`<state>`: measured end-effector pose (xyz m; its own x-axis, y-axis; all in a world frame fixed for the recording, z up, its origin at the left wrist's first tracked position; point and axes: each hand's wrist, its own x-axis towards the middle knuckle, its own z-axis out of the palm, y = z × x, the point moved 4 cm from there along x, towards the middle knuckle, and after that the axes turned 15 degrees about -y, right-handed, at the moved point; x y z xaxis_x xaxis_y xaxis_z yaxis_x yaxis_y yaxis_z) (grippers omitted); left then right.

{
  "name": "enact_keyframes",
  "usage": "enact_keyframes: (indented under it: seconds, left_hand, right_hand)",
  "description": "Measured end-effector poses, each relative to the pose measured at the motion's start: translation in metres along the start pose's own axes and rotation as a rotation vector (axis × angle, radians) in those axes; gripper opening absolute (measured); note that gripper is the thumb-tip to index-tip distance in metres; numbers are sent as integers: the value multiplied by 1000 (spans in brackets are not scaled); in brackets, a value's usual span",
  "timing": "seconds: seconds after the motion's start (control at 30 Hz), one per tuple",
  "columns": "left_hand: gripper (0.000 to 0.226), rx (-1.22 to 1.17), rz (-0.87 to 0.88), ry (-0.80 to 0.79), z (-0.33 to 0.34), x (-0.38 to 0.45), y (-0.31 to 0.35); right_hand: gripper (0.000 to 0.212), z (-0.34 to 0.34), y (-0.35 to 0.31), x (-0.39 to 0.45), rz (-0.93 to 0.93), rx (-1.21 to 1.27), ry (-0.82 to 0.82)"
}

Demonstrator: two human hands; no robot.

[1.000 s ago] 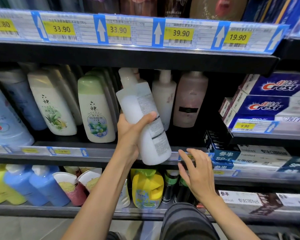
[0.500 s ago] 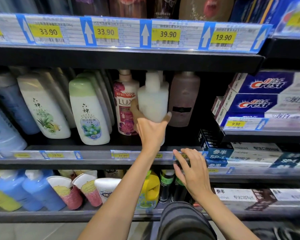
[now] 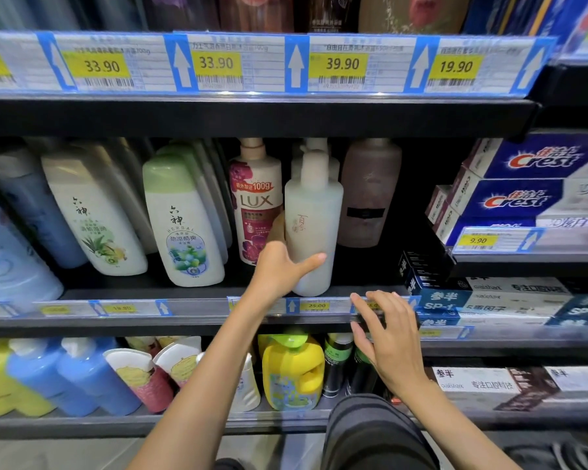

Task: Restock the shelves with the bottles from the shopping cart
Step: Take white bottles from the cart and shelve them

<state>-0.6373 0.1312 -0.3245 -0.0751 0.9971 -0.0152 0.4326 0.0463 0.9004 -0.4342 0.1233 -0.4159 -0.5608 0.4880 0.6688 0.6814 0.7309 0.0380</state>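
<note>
A white pump bottle [image 3: 314, 225] stands upright at the front of the middle shelf [image 3: 197, 308], its front label facing out, between a pink LUX bottle [image 3: 255, 201] and a dusky pink bottle [image 3: 370, 191]. My left hand [image 3: 279, 269] grips its lower part, thumb across the front and fingers round the left side. Another white pump bottle stands right behind it. My right hand [image 3: 387, 340] rests with relaxed fingers on the shelf's price rail, just below and right of the bottle. The shopping cart is out of view.
Green-capped white bottles [image 3: 180, 225] fill the shelf's left part. Crest boxes [image 3: 523, 184] are stacked on the right. The lower shelf holds a yellow bottle [image 3: 292, 371], blue bottles and tubes. The upper shelf's edge [image 3: 252, 117] hangs low over the pump heads.
My left hand carried the tilted white bottle into the shelf gap, turned its front label outward and set it upright. The right hand stayed at the price rail.
</note>
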Motion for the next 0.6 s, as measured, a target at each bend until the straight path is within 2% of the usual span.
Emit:
enact_keyframes:
  seconds: [0.07, 0.27, 0.33, 0.43, 0.6]
  left_hand:
    - [48, 35, -21, 2, -5, -1, -3]
    - [70, 257, -32, 249, 0, -6, 4]
    - [71, 271, -33, 197, 2, -4, 3]
    - [68, 171, 8, 70, -2, -2, -5]
    - [61, 205, 32, 189, -2, -6, -3]
  right_hand:
    - [42, 0, -1, 0, 5, -1, -2]
    - [42, 0, -1, 0, 8, -17, -3]
    - [43, 0, -1, 0, 4, -19, -9]
    - [42, 1, 0, 0, 2, -22, -12]
    - [42, 1, -1, -1, 11, -31, -7]
